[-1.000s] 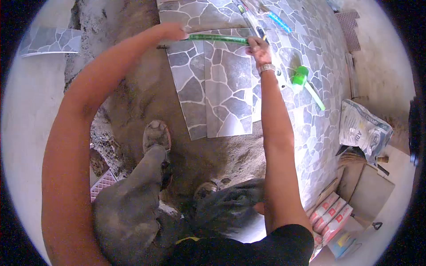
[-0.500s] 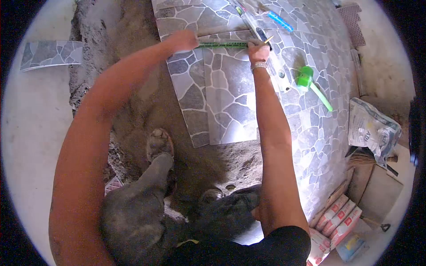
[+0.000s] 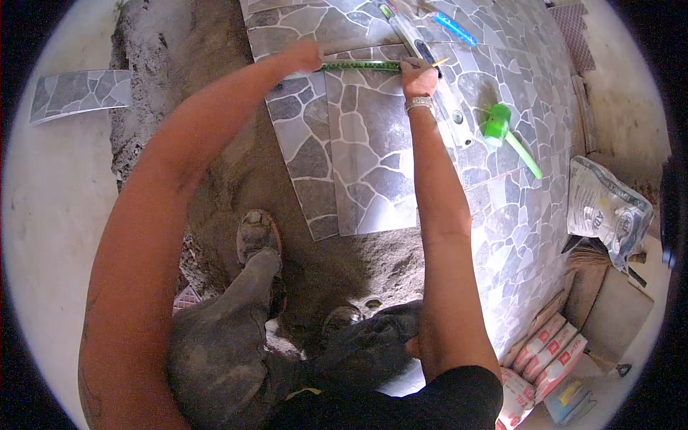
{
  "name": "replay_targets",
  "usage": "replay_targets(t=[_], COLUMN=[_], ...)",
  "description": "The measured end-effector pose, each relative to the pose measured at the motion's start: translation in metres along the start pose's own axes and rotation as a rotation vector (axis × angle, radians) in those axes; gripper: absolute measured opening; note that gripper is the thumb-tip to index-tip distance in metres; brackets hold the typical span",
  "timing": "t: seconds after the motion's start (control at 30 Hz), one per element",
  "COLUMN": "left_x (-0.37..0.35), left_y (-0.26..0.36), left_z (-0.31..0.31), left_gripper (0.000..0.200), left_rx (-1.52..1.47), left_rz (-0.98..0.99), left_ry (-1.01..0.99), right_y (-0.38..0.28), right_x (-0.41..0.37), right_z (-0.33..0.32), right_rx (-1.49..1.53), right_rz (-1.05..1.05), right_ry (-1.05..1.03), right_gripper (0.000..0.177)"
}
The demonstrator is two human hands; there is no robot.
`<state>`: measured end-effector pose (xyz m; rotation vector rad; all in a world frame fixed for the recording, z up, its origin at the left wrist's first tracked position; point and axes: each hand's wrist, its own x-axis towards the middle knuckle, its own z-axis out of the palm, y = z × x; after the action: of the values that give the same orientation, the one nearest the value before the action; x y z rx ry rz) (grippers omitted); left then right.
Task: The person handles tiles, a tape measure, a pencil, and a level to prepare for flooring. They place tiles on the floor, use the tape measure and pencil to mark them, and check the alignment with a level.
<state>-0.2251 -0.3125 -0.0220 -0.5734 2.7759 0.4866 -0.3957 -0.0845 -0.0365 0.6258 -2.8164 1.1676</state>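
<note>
A green measuring tape [image 3: 362,65] is stretched level between my two hands, across the upper part of a loose grey stone-patterned tile [image 3: 373,158]. My left hand [image 3: 307,56] is closed at the tape's left end, near the tile's edge; its fingers are partly hidden. My right hand [image 3: 419,77], with a watch [image 3: 418,102] on the wrist, pinches the tape's other end. A yellow pencil [image 3: 441,63] sticks out from the same hand. Just beyond it lies a long spirit level [image 3: 451,107], angled across the laid tiles.
A green mallet [image 3: 498,125] and a blue tool [image 3: 455,29] rest on the tiled floor. Bare sandy ground [image 3: 287,186] surrounds my feet. A cut tile [image 3: 80,94] lies at left. Bags [image 3: 609,208] and red-white sacks [image 3: 552,347] stand at right.
The view has shifted slightly. My left hand has risen a little with its end of the tape, and my right hand stays nearly in place.
</note>
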Motion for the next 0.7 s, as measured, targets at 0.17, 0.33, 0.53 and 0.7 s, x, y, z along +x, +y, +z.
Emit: replay_targets(t=[0.17, 0.33, 0.53, 0.7], left_x=[0.001, -0.006, -0.05, -0.104], left_y=[-0.003, -0.003, -0.018, 0.006], left_z=[0.003, 0.004, -0.006, -0.003], left_gripper=[0.029, 0.027, 0.03, 0.022], left_rx=[0.005, 0.0, 0.077, -0.606], left_rz=[-0.004, 0.054, 0.283, -0.016], left_ry=[0.04, 0.072, 0.327, 0.322], right_y=[0.0, -0.004, -0.071, -0.16], right_x=[0.002, 0.0, -0.022, -0.083], right_z=[-0.004, -0.013, -0.015, -0.025], right_rx=[-0.064, -0.056, 0.324, 0.2], right_rz=[-0.016, 0.018, -0.413, -0.666], right_ry=[-0.027, -0.079, -0.138, -0.838], right_gripper=[0.028, 0.028, 0.057, 0.074])
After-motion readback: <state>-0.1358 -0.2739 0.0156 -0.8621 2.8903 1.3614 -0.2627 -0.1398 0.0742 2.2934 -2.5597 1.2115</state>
